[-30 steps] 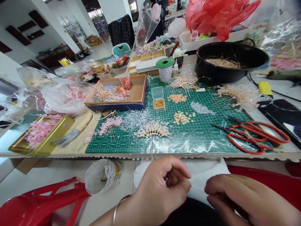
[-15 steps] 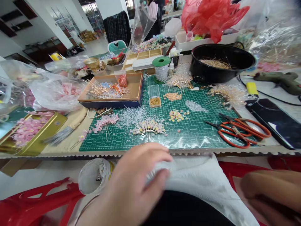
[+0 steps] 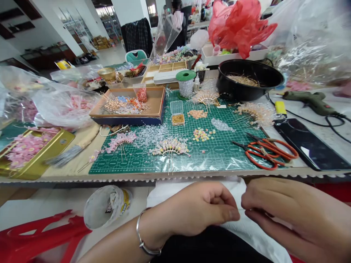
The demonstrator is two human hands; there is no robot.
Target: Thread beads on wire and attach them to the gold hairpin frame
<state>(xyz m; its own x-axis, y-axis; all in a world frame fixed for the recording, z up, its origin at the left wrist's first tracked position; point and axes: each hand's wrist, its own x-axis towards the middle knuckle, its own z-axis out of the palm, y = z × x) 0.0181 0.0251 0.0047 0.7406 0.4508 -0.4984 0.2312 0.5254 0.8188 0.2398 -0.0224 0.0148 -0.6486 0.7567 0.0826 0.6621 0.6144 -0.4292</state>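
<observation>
My left hand (image 3: 197, 210) and my right hand (image 3: 285, 212) meet below the table edge, over a white cloth (image 3: 236, 226) on my lap. Both have their fingers curled and pinched toward each other; what they pinch is too small to make out. A silver bracelet (image 3: 142, 241) circles my left wrist. Just beyond the hands, on the green cutting mat (image 3: 219, 153), lies a beaded fan-shaped hair ornament (image 3: 170, 147), with a pink one (image 3: 120, 139) to its left.
Orange-handled scissors (image 3: 267, 153) and a dark phone (image 3: 309, 144) lie at right, with a green glue gun (image 3: 312, 99) and black bowl (image 3: 248, 78) behind. A brown tray of beads (image 3: 128, 106), gold tin (image 3: 33, 153) and plastic bags stand left. A plastic cup (image 3: 105, 206) sits below the table.
My left hand, spread on the cloth half a second ago, has curled into a pinch. My right hand came back in from the right to meet it.
</observation>
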